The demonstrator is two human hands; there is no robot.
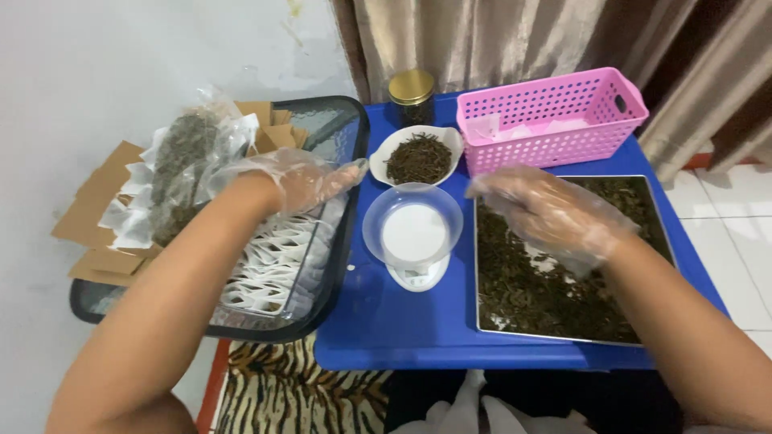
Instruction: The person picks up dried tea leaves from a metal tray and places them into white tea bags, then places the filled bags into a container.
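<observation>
My left hand (pixel 301 178), in a clear plastic glove, is stretched flat over a dark tray (pixel 351 210) of small white paper bags (pixel 269 261), fingertips towards the blue table; it holds nothing. My right hand (pixel 551 213), also gloved, hovers with curled fingers over the left part of a metal tray (pixel 563 336) of dark dried leaves (pixel 535 293); whether it pinches any leaves is unclear. Between the hands stands a white kitchen scale (pixel 416 275) bearing an empty clear bowl (pixel 412 231). Behind it sits a white dish of dried leaves (pixel 418 157).
A pink plastic basket (pixel 555 120) stands at the back of the blue table (pixel 402 329), with a gold-lidded dark jar (pixel 412 96) to its left. Clear bags of dried leaves (pixel 181 157) and brown cardboard pieces (pixel 88 209) lie at far left. A tiger-print mat (pixel 281 394) lies below.
</observation>
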